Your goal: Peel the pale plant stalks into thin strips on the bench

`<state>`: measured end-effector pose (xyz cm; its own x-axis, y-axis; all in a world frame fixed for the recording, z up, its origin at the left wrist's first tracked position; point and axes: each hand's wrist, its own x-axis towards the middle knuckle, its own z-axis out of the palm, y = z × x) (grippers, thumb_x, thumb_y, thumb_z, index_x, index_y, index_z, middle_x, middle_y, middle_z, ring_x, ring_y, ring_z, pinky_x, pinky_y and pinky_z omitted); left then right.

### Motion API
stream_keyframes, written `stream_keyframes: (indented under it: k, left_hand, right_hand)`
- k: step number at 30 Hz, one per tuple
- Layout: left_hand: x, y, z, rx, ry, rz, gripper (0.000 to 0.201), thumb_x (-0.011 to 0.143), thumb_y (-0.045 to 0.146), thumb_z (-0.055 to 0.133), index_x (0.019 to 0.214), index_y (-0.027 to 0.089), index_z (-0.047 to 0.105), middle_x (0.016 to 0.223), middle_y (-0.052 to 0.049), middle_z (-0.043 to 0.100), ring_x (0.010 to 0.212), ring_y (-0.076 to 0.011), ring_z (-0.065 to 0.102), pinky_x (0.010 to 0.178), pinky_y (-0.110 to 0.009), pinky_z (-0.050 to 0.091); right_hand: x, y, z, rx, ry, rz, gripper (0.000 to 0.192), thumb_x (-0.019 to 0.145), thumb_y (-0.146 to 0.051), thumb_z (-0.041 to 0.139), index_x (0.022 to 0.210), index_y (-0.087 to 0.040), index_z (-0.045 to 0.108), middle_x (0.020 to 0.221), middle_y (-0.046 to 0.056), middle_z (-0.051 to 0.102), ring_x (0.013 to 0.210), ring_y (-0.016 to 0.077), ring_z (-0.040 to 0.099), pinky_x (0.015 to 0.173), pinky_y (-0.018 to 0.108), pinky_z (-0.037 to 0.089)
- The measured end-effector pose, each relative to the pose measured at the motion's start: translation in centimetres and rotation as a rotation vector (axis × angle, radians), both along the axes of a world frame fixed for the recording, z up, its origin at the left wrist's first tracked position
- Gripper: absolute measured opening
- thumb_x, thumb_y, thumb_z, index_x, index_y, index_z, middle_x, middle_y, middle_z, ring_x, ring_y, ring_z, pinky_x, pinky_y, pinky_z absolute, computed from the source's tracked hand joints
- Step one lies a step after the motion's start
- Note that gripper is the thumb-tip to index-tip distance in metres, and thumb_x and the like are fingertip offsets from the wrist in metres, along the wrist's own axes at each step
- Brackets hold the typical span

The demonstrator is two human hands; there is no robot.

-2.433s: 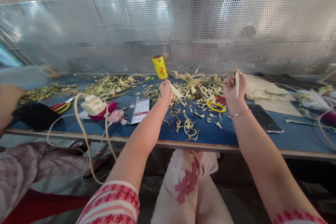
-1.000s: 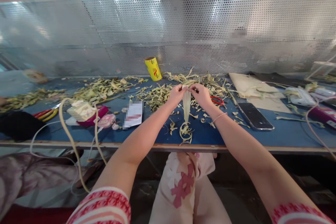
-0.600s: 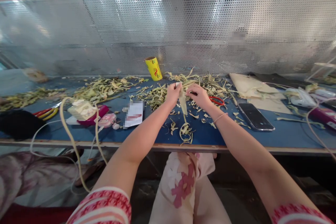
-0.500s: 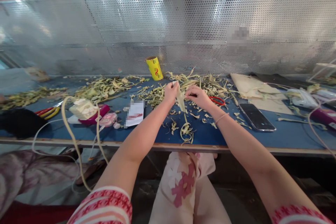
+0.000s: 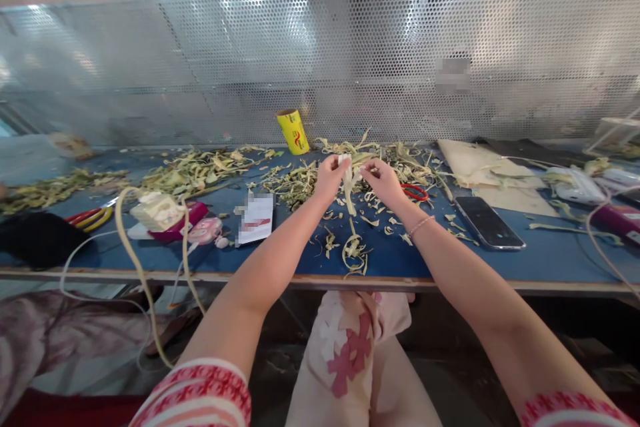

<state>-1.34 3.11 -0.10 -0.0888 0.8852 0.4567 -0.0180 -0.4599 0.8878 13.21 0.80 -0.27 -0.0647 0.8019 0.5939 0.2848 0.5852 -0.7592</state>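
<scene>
My left hand (image 5: 329,181) is closed in a pinch on the upper end of a pale, leaf-like strip (image 5: 349,192) that hangs down above the table. The thumb and fingers of my right hand (image 5: 384,183) pinch a whitish bit at the strip's right side; whether it is still joined to the strip is too small to tell. Behind and below both hands lies a heap of dry, yellow-green peelings (image 5: 297,187). Near my right wrist, the red handles of a tool (image 5: 416,193) show among the scraps. Curled shavings (image 5: 354,250) lie closer to the table's front edge.
A yellow tube (image 5: 293,132) stands by the perforated metal screen (image 5: 320,60). To the right are a phone (image 5: 489,223) and brown paper (image 5: 480,167). Leftward lie a labelled card (image 5: 257,219), a power strip with cables (image 5: 160,212), scissors (image 5: 93,217) and another peelings heap (image 5: 195,170).
My right hand has moved slightly left toward the strip, and a whitish bit now shows at its fingertips. My left hand has shifted slightly right, still pinching the strip.
</scene>
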Motion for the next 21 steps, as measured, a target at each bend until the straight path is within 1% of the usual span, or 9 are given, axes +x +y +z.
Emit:
stream_keyframes:
  k: [4, 6, 8, 13, 15, 18, 21]
  left_hand:
    - [0.8, -0.9, -0.1, -0.01, 0.032, -0.13, 0.025, 0.073, 0.037, 0.069, 0.083, 0.016, 0.062, 0.075, -0.003, 0.065, 0.066, -0.0124, 0.057, 0.062, -0.024, 0.043]
    - [0.9, -0.9, -0.1, 0.0, 0.026, -0.173, 0.025, 0.073, 0.037, 0.068, 0.084, 0.015, 0.064, 0.078, -0.004, 0.067, 0.069, -0.0127, 0.058, 0.064, -0.024, 0.044]
    - [1.0, -0.8, -0.1, -0.002, 0.015, -0.195, 0.022, 0.073, 0.035, 0.067, 0.083, 0.015, 0.065, 0.077, -0.004, 0.067, 0.068, -0.0126, 0.059, 0.064, -0.024, 0.044]
    - [1.1, -1.0, -0.1, -0.02, 0.016, -0.224, 0.022, 0.071, 0.033, 0.069, 0.082, 0.015, 0.066, 0.072, -0.002, 0.067, 0.064, -0.0116, 0.058, 0.063, -0.024, 0.044]
    - [1.1, -1.2, 0.0, -0.014, 0.023, -0.229, 0.021, 0.072, 0.034, 0.068, 0.082, 0.015, 0.066, 0.07, -0.001, 0.066, 0.062, -0.0106, 0.056, 0.061, -0.023, 0.043]
    - [1.2, -1.6, 0.2, -0.006, 0.03, -0.205, 0.018, 0.074, 0.032, 0.066, 0.079, 0.014, 0.065, 0.065, 0.0, 0.062, 0.058, -0.0089, 0.052, 0.058, -0.021, 0.039]
    - [1.3, -1.6, 0.3, -0.02, 0.031, -0.157, 0.013, 0.076, 0.027, 0.064, 0.073, 0.014, 0.063, 0.059, 0.002, 0.056, 0.054, -0.0069, 0.046, 0.054, -0.02, 0.034]
  right_hand:
    - [0.3, 0.4, 0.0, -0.002, 0.051, -0.047, 0.019, 0.077, -0.038, 0.057, 0.076, -0.02, 0.051, 0.077, 0.001, 0.057, 0.073, 0.0147, 0.053, 0.071, 0.03, 0.046]
    - [0.4, 0.5, 0.0, -0.003, 0.071, -0.046, 0.019, 0.077, -0.038, 0.057, 0.077, -0.02, 0.052, 0.077, 0.001, 0.057, 0.074, 0.0144, 0.053, 0.071, 0.03, 0.046]
    - [0.5, 0.6, -0.1, 0.0, 0.105, -0.035, 0.018, 0.076, -0.037, 0.058, 0.078, -0.02, 0.051, 0.078, 0.001, 0.056, 0.074, 0.0136, 0.052, 0.07, 0.029, 0.046]
    - [0.7, 0.9, -0.3, -0.033, 0.21, -0.026, 0.021, 0.075, -0.033, 0.061, 0.089, -0.021, 0.052, 0.076, -0.002, 0.054, 0.068, 0.0119, 0.05, 0.066, 0.027, 0.045]
    - [0.6, 0.9, -0.3, -0.038, 0.198, -0.014, 0.018, 0.075, -0.034, 0.06, 0.085, -0.02, 0.054, 0.075, -0.001, 0.054, 0.069, 0.0123, 0.051, 0.066, 0.028, 0.045]
    - [0.5, 0.9, -0.2, -0.012, 0.167, -0.026, 0.017, 0.076, -0.035, 0.06, 0.074, -0.02, 0.055, 0.073, -0.001, 0.055, 0.071, 0.0133, 0.052, 0.068, 0.028, 0.045]
    - [0.5, 1.0, -0.2, 0.033, 0.136, -0.068, 0.015, 0.075, -0.033, 0.061, 0.073, -0.019, 0.057, 0.075, 0.0, 0.058, 0.075, 0.0145, 0.053, 0.071, 0.03, 0.046]
